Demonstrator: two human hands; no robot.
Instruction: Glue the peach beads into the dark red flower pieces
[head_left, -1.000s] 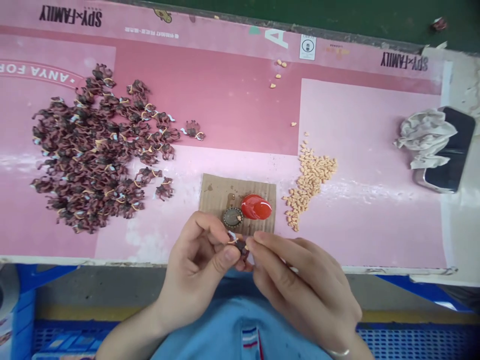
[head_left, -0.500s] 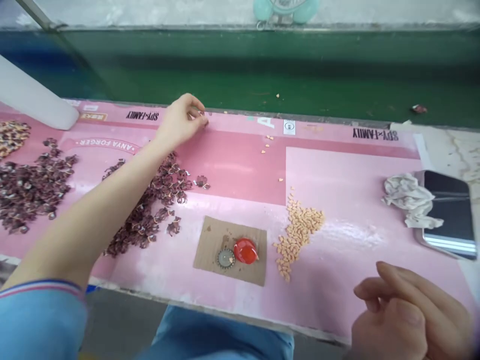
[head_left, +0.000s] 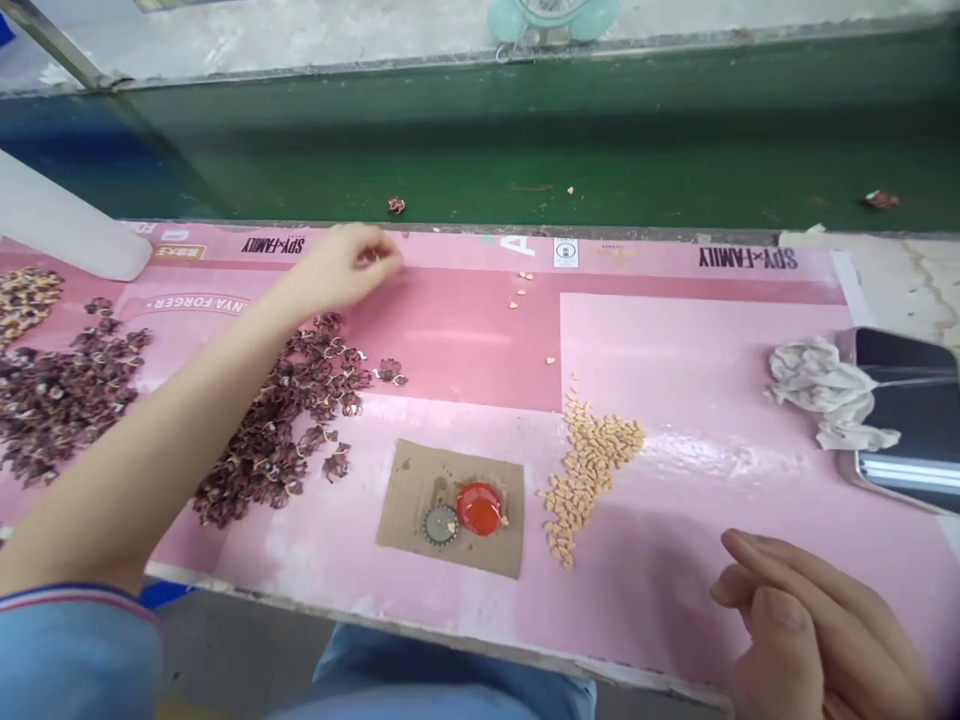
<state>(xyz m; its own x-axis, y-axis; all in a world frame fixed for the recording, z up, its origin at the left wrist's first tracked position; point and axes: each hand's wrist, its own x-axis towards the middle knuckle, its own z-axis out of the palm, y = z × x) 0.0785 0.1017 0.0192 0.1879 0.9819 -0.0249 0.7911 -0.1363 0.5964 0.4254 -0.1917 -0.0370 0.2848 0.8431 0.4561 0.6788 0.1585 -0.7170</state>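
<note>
My left hand (head_left: pixel 356 265) is stretched over the far edge of the pink mat (head_left: pixel 465 330), its fingers loosely curled and nothing visible in them. Just beyond, a small dark brown piece (head_left: pixel 396 205) lies on the green surface (head_left: pixel 300 165). Below my left forearm spreads a heap of similar dark brown pieces (head_left: pixel 262 450). My right hand (head_left: pixel 817 620) hovers at the lower right, fingers loosely extended and seemingly holding nothing. Left of it is a pile of small tan pieces (head_left: pixel 589 465). A red dish (head_left: pixel 479 509) and a metal bottle cap (head_left: pixel 440 524) sit on cardboard (head_left: pixel 405 500).
Crumpled tissue (head_left: pixel 814 385) partly covers a phone (head_left: pixel 915 430) at the right. At far left are another dark brown heap (head_left: pixel 67 400), a mixed-colour pile (head_left: pixel 26 300) and a white rounded object (head_left: pixel 75 220). A teal clock (head_left: pixel 555 15) stands at the back.
The dark piece at my left fingertips now lies apart on the green surface. That hand has drawn back slightly. My right hand has opened a little, and the view has shifted slightly.
</note>
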